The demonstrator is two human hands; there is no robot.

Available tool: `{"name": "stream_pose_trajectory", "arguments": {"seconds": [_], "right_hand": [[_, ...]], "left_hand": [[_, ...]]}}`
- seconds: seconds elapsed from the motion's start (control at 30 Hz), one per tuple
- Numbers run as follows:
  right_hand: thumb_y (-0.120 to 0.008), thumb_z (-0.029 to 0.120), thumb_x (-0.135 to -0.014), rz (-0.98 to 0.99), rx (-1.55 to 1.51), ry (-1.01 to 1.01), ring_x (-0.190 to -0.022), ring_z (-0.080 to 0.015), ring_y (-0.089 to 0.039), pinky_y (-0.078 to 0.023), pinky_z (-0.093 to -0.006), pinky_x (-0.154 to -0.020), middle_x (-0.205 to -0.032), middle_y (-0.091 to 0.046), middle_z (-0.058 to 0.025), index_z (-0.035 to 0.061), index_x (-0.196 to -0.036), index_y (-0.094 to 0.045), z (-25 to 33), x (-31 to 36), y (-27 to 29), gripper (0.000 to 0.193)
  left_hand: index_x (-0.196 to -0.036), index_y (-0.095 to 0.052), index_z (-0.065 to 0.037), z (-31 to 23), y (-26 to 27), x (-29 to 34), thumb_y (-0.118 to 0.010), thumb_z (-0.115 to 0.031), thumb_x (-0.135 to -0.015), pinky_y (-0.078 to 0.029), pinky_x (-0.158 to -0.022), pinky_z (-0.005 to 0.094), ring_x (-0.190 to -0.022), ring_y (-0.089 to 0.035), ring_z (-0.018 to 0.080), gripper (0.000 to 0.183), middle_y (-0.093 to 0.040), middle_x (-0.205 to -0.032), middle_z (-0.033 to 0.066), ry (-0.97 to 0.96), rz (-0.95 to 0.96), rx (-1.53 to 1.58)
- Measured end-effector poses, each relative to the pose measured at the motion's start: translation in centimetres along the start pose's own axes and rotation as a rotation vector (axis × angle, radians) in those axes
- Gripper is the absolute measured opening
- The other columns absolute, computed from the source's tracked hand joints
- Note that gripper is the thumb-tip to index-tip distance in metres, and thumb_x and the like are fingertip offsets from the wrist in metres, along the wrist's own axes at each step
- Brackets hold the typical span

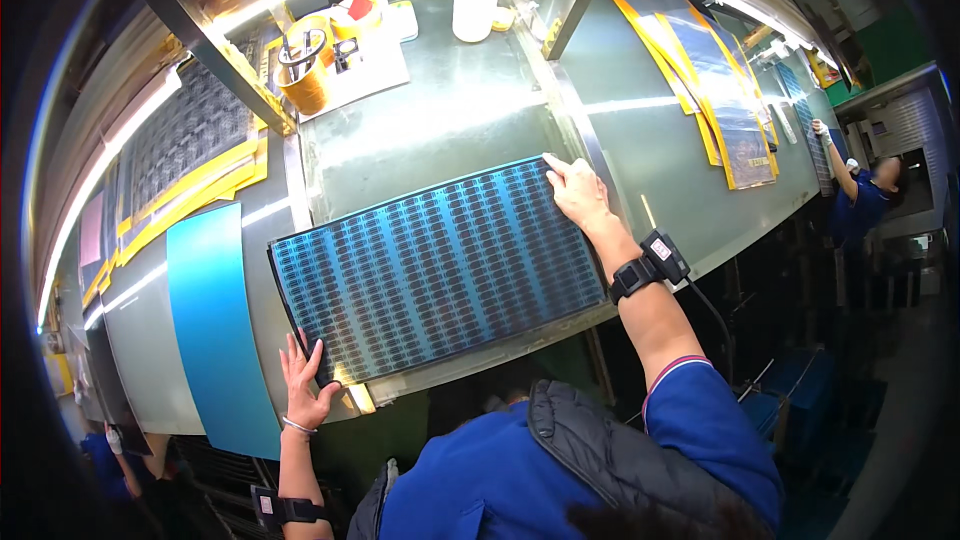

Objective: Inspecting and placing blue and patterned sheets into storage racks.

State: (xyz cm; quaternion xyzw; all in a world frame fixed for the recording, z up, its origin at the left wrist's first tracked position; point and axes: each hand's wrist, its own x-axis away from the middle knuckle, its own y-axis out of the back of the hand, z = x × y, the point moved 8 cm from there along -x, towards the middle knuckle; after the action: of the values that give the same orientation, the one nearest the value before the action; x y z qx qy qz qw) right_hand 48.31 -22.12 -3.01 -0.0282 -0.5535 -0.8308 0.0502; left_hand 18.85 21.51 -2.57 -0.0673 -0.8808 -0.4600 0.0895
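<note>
A rectangular blue sheet (pixel 430 270) printed with rows of small dark patterns lies at a slant on the light table in front of me. Dark layers show along its left edge. My right hand (pixel 580 192) is at its far right corner, index finger stretched out onto the corner and the other fingers partly bent. Beside the near left corner, my left hand (pixel 307 385) has its fingers spread, with the thumb against the edge. Neither hand visibly wraps round the sheet.
A plain blue sheet (pixel 222 325) lies to the left. Yellow-edged sheets (pixel 715 90) are stacked far right, with others (pixel 190 195) at left. A brown tape-roll holder (pixel 303 80) with tools and a white bottle (pixel 474 2) stand at the back. Metal posts (pixel 583 0) rise behind. Another person (pixel 865 200) works at right.
</note>
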Motion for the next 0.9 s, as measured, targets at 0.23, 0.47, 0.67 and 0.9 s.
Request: {"name": "stream_pose_trajectory", "arguments": {"seconds": [0.23, 0.47, 0.67, 0.9], "right_hand": [[-0.051, 0.028, -0.091, -0.077, 0.017, 0.038, -0.086, -0.0341, -0.061, -0.050, -0.0425, -0.076, -0.095, -0.052, -0.0174, 0.0275, -0.115, -0.062, 0.1, 0.2, 0.3, 0.027], [-0.054, 0.031, -0.089, -0.045, 0.036, 0.012, -0.087, -0.0277, -0.057, -0.048, -0.0396, -0.075, -0.092, -0.050, -0.0116, 0.0307, -0.116, -0.062, 0.8, 0.3, 0.0, 0.028], [-0.053, 0.025, -0.086, -0.345, 0.371, 0.350, -0.113, -0.0272, -0.042, -0.034, -0.0406, -0.097, -0.119, -0.051, -0.0103, 0.0032, -0.119, -0.053, 5.3, 2.4, -0.2, 0.040], [-0.046, 0.027, -0.091, -0.369, 0.222, 0.257, -0.120, -0.0299, -0.037, -0.028, -0.0399, -0.105, -0.136, -0.042, -0.0118, 0.0007, -0.132, -0.043, 3.3, 2.9, -1.4, 0.048]], "left_hand": [[-0.137, -0.042, -0.011, -0.1, 0.1, -0.2, -0.072, -0.013, -0.065, 0.000, -0.113, 0.0479, -0.141, -0.006, 0.0327, 0.078, -0.019, -0.150, 0.0178, 0.014, 0.013, -0.008], [-0.138, -0.041, -0.011, 0.0, 0.3, 0.1, -0.073, -0.012, -0.065, -0.002, -0.113, 0.0480, -0.141, -0.006, 0.0332, 0.080, -0.020, -0.150, 0.0177, 0.002, 0.000, -0.034], [-0.137, -0.038, -0.002, 0.1, -0.5, 2.1, -0.062, -0.025, -0.080, -0.011, -0.112, 0.0505, -0.136, -0.026, 0.0307, 0.066, -0.032, -0.146, 0.0128, -0.050, -0.075, -0.403], [-0.134, -0.038, 0.004, -5.4, -1.3, -0.5, -0.049, -0.026, -0.089, -0.013, -0.112, 0.0485, -0.134, -0.028, 0.0322, 0.055, -0.033, -0.143, 0.0203, 0.100, -0.236, -0.448]]}}
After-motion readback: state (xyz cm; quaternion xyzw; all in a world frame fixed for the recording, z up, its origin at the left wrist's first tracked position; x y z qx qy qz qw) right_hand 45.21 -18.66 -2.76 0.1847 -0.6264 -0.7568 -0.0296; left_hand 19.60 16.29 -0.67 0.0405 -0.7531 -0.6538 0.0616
